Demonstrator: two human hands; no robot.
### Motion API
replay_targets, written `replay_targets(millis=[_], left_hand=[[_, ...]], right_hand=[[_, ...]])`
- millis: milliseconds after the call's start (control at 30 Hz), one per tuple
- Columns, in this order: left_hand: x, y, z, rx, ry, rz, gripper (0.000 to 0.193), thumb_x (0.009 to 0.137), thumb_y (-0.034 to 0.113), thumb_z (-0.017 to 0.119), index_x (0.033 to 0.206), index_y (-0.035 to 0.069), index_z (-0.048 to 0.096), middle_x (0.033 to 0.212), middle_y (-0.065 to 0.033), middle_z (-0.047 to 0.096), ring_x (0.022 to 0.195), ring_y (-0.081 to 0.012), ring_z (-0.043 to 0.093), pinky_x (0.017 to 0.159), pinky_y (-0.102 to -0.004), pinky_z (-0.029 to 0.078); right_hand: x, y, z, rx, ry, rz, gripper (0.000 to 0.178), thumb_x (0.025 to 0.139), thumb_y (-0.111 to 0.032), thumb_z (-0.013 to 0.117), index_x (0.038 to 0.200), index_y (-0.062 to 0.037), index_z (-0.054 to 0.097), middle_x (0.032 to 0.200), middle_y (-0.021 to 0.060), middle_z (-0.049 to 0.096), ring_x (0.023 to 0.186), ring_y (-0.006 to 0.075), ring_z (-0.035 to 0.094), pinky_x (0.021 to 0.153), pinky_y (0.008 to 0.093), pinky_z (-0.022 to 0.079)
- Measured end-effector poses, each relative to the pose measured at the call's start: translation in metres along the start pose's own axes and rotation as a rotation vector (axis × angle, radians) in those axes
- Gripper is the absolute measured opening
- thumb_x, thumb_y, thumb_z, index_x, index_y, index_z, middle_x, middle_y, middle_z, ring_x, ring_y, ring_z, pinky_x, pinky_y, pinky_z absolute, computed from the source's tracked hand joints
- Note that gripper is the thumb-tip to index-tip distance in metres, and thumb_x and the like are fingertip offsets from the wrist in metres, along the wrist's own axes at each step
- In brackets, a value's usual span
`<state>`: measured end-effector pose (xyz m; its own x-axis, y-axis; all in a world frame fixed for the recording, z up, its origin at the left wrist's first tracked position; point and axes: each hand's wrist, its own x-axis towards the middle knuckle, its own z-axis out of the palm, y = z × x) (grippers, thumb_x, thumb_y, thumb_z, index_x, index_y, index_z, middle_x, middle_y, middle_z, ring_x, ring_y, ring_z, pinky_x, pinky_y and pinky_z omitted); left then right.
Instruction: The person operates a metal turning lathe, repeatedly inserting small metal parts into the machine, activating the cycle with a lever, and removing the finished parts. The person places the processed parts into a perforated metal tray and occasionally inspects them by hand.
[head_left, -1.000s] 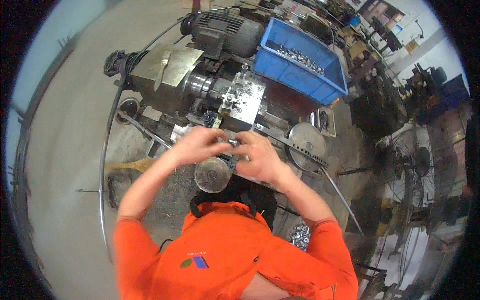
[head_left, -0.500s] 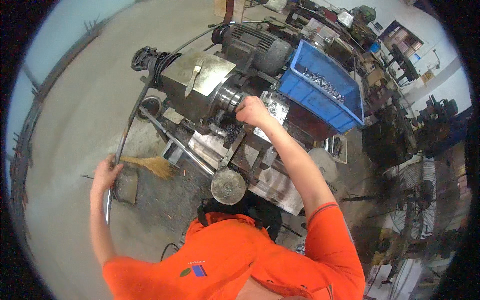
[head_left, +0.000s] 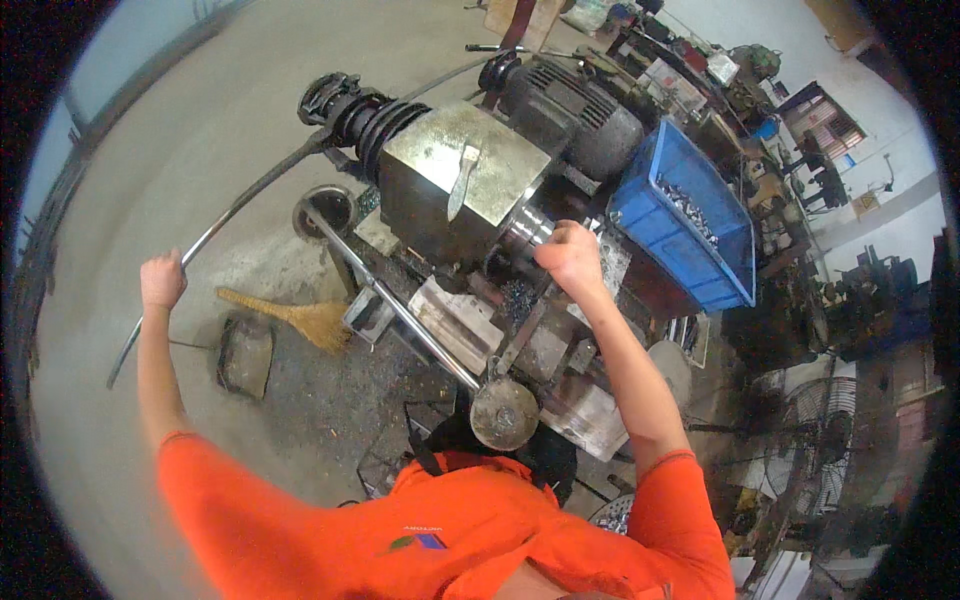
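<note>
My left hand (head_left: 163, 280) is wrapped round a long metal lever (head_left: 240, 207), out to the left of a small lathe. The lever's far end meets the black ringed fitting at the back of the headstock (head_left: 425, 205). My right hand (head_left: 572, 258) is closed right at the shiny spindle nose (head_left: 527, 230); whatever its fingers pinch is hidden behind them. On the headstock's flat top lies a brush (head_left: 463, 185) with a pale handle. Below my right hand, dark metal chips (head_left: 517, 300) lie on the lathe bed.
A blue plastic crate (head_left: 640, 215) holding small metal pieces stands right of the spindle, beside the motor (head_left: 580, 115). A steel bar (head_left: 410, 318) slopes toward a round disc (head_left: 504, 412) near my lap. On the floor at left are a straw broom (head_left: 305, 318) and a dustpan (head_left: 245, 355).
My left hand has swung the lever outward to the left, away from the broom and dustpan. My right hand stays at the spindle nose. The whole view has shifted.
</note>
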<state>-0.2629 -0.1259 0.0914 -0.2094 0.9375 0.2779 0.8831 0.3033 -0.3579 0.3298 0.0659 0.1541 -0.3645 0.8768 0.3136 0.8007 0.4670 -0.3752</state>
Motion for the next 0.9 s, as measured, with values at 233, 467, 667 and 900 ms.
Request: replay_targets(millis=[233,467,667,900], left_hand=[[0.023,0.017,0.011,-0.050,-0.175,-0.245,0.021,0.070,0.009,0.054,0.090,0.005,0.058,0.077,-0.0157,0.062,0.071,-0.0307,0.061,0.064,-0.0414,0.048],[-0.010,0.192,0.059,-0.973,0.063,-0.298,0.031,0.077,0.020,0.057,0.100,0.000,0.058,0.089,-0.0136,0.063,0.078,-0.0239,0.061,0.070,-0.0339,0.048],[-0.050,0.310,0.101,-0.453,-0.455,0.291,0.050,0.067,0.040,0.064,0.104,0.009,0.055,0.095,-0.0146,0.061,0.093,-0.0329,0.057,0.076,-0.0390,0.047],[0.000,0.302,0.038,-0.191,-0.473,0.339,0.027,0.072,0.028,0.061,0.098,0.022,0.060,0.090,-0.0073,0.063,0.087,-0.0250,0.061,0.071,-0.0378,0.049]], right_hand=[[-0.017,-0.010,-0.010,0.134,0.105,0.039,0.016,0.053,-0.016,0.059,0.060,-0.0016,0.062,0.100,0.0277,0.056,0.091,0.0379,0.056,0.078,0.0371,0.046],[-0.130,0.022,-0.065,0.227,0.264,-0.113,0.026,0.052,-0.012,0.063,0.077,-0.0059,0.060,0.117,0.0176,0.050,0.096,0.0305,0.055,0.080,0.0359,0.046],[-0.270,0.087,-0.120,0.066,0.246,0.305,0.024,0.054,-0.011,0.059,0.077,-0.0052,0.063,0.114,0.0189,0.053,0.100,0.0329,0.054,0.085,0.0360,0.043],[-0.388,0.146,-0.152,-0.155,0.319,0.588,0.029,0.056,-0.010,0.056,0.083,-0.0012,0.063,0.113,0.0186,0.054,0.097,0.0321,0.055,0.081,0.0353,0.045]])
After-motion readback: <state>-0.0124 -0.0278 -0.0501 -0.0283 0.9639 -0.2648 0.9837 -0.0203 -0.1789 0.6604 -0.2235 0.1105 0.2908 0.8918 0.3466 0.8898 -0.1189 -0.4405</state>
